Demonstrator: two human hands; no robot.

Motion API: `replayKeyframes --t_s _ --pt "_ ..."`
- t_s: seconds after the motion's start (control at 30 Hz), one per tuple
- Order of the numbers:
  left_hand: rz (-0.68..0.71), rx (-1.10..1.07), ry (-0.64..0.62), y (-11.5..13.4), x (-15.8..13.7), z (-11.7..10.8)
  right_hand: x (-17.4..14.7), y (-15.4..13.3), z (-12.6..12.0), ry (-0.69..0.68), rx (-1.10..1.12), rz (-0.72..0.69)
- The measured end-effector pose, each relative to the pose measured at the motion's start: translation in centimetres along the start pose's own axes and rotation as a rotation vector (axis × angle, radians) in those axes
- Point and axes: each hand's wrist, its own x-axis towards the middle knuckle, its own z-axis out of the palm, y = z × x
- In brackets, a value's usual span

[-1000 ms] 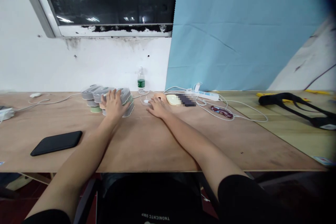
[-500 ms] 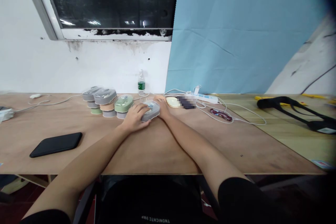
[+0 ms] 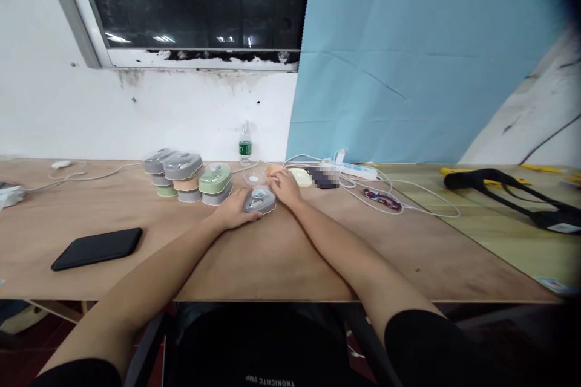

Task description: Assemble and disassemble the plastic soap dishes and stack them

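My left hand [image 3: 233, 210] is closed round the left side of a small grey oval food container [image 3: 261, 202] with a clear domed lid, thumb along its front. The container rests on the table. Just behind its right end my right hand [image 3: 285, 186] has its fingers bent on a peach-coloured container piece [image 3: 275, 168], partly hidden by the hand. A clear lid [image 3: 254, 176] lies behind the grey container. To the left stand a green-topped container [image 3: 215, 178] on a grey one and two stacks of similar containers [image 3: 182, 166].
A black phone [image 3: 97, 248] lies at the left front. Behind are a water bottle [image 3: 245, 142], a cream-coloured piece [image 3: 300, 177], a dark item [image 3: 325, 178] and a power strip [image 3: 358, 170] with white cables. A maroon item [image 3: 382, 199] and a black strap-like frame [image 3: 494, 190] are to the right.
The grey container has come slightly toward me, uncovering the clear lid behind it. My right hand has left its side and shifted to the peach piece. My left fingers have slid down its left side.
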Motion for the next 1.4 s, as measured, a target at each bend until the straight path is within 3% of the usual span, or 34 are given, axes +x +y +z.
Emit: replayKeyframes --t_s 0.1,0.27,0.47,0.6,0.7,0.8,0.87,1.0,1.17,1.3,1.4 --pt "-0.02 -0.07 0.069 -0.1 0.0 -0.3 0.1 -0.6 0.2 0.051 0.045 0.011" --pt "-0.058 -0.194 0.334 0.2 0.1 -0.8 0.1 -0.8 0.1 0.175 0.137 -0.087" --pt "-0.093 -0.303 0.407 0.0 0.3 -0.7 -0.2 -1.6 -0.2 0.209 0.157 -0.207" --pt "-0.09 -0.407 0.499 -0.2 0.5 -0.5 -0.4 -3.8 -1.1 0.265 0.173 -0.384" --pt "-0.036 -0.505 0.514 -0.1 0.6 -0.4 -0.4 -6.2 -1.6 0.232 0.19 -0.575" --pt "0.026 -0.518 0.457 0.1 0.7 -0.3 -0.4 -8.0 -1.7 0.127 0.177 -0.696" --pt "0.032 -0.505 0.4 0.0 0.8 -0.3 -0.4 -8.2 -1.4 0.082 0.155 -0.677" --pt "-0.055 -0.289 0.223 -0.4 0.7 -0.4 -0.3 -6.4 -0.9 0.082 0.163 -0.459" --pt "-0.065 0.02 -0.063 -0.1 -0.1 -0.7 1.2 -2.9 0.1 0.134 0.204 -0.201" --pt "-0.07 0.093 -0.13 0.6 -0.5 -1.0 2.6 -1.5 1.6 0.088 0.208 -0.104" --pt "-0.065 0.107 -0.127 0.9 -0.5 -1.1 2.8 -1.0 2.4 0.002 0.214 -0.121"
